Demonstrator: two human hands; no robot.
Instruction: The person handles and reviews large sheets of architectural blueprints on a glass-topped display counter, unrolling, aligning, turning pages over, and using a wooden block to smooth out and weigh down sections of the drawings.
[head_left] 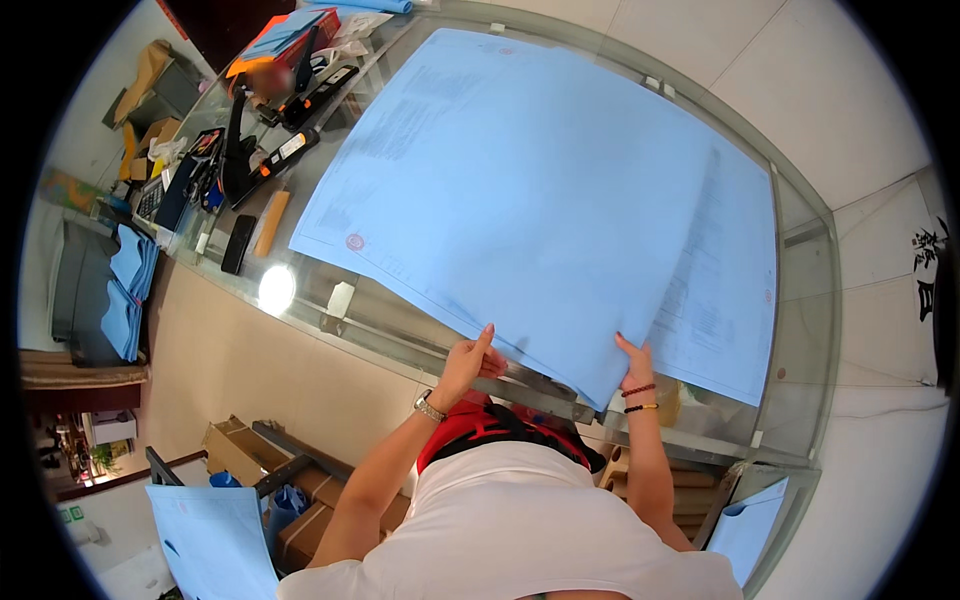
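Large pale-blue printed sheets (500, 190) lie overlapping across the glass counter (365, 325). My left hand (470, 362) is at the near edge of the top sheet, thumb raised against that edge and fingers apart just below it. My right hand (632, 365) grips the top sheet near its lower right corner, thumb on top and fingers partly hidden. The top sheet's right part sits over another printed sheet (730, 290), which reaches to the counter's right end.
Black tools with orange parts (290, 150), a phone (238, 243) and a wooden strip (270, 222) sit at the left. Folded blue sheets (128, 295) lie farther left. Cardboard boxes (235, 450) and another blue sheet (210, 535) are below. A pale wall (870, 300) stands at right.
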